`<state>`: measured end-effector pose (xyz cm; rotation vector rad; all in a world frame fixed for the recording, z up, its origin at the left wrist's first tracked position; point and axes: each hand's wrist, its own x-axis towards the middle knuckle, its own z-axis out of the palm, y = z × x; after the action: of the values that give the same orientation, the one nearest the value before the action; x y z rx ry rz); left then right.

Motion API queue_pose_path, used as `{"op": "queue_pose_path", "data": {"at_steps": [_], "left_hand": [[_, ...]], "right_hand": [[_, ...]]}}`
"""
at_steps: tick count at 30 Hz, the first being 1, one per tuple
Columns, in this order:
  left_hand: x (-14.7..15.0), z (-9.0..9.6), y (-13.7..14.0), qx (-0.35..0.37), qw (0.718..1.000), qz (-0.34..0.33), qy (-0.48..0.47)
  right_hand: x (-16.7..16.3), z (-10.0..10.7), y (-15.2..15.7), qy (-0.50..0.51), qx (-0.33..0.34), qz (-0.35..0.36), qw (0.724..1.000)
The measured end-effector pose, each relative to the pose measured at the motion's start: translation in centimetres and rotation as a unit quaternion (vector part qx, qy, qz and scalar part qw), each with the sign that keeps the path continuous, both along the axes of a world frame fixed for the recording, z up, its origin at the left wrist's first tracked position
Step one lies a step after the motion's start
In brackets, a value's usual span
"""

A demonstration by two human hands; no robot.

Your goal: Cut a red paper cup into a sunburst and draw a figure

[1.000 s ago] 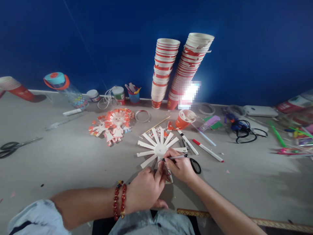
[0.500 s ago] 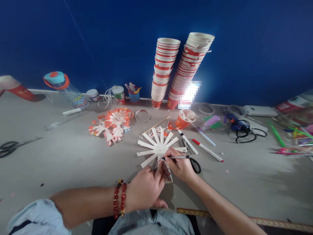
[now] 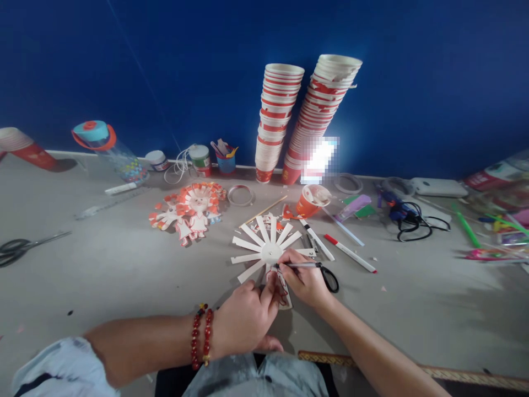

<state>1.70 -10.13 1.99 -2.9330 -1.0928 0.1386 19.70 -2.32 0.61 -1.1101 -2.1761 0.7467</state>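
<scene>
A cut-open white paper cup (image 3: 270, 253) lies flat, its strips fanned out like rays around the round base. Its widest strip, towards me, bears a red-outlined figure (image 3: 283, 292), partly hidden by my fingers. My left hand (image 3: 250, 311) rests on this strip with index and middle fingertips pressing it down, thumb apart and off the paper. In my right hand (image 3: 303, 278) a slim pen (image 3: 303, 265) is pinched, its tip at the top of the strip by the base. Black-handled scissors (image 3: 329, 279) lie partly under the right hand and the cup.
Red and white markers (image 3: 351, 253) lie to the right, near a red cup (image 3: 312, 201) of scraps. Finished paper figures (image 3: 198, 212) lie left. Tall cup stacks (image 3: 279, 118) lean against the blue wall, beside a bright blurred patch. Other scissors (image 3: 31, 245) lie far left.
The pen tip has shifted very slightly at the top of the strip. Both hands otherwise keep their places, and the cup has not moved.
</scene>
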Motion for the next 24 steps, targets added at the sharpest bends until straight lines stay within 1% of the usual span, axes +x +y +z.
{"op": "queue_pose_path", "data": {"at_steps": [6, 11, 14, 20, 24], "left_hand": [[0.0, 0.0, 0.0, -0.003, 1.000, -0.001, 0.000], [0.1, -0.1, -0.1, -0.003, 1.000, 0.004, 0.006], [0.1, -0.2, -0.1, -0.002, 1.000, 0.000, 0.004], [-0.5, 0.8, 0.9, -0.043, 0.999, 0.005, -0.019], [-0.8, 1.3, 1.2, -0.045, 0.999, 0.008, -0.024]], "right_hand": [[0.0, 0.0, 0.0, 0.016, -0.009, -0.006, 1.000], [0.3, -0.2, -0.2, 0.089, -0.036, -0.032, 0.995], [0.3, -0.1, -0.2, 0.113, -0.050, -0.041, 0.992], [1.0, 1.0, -0.5, 0.148, -0.068, -0.066, 0.984], [1.7, 1.8, -0.8, 0.126, -0.059, -0.059, 0.989]]}}
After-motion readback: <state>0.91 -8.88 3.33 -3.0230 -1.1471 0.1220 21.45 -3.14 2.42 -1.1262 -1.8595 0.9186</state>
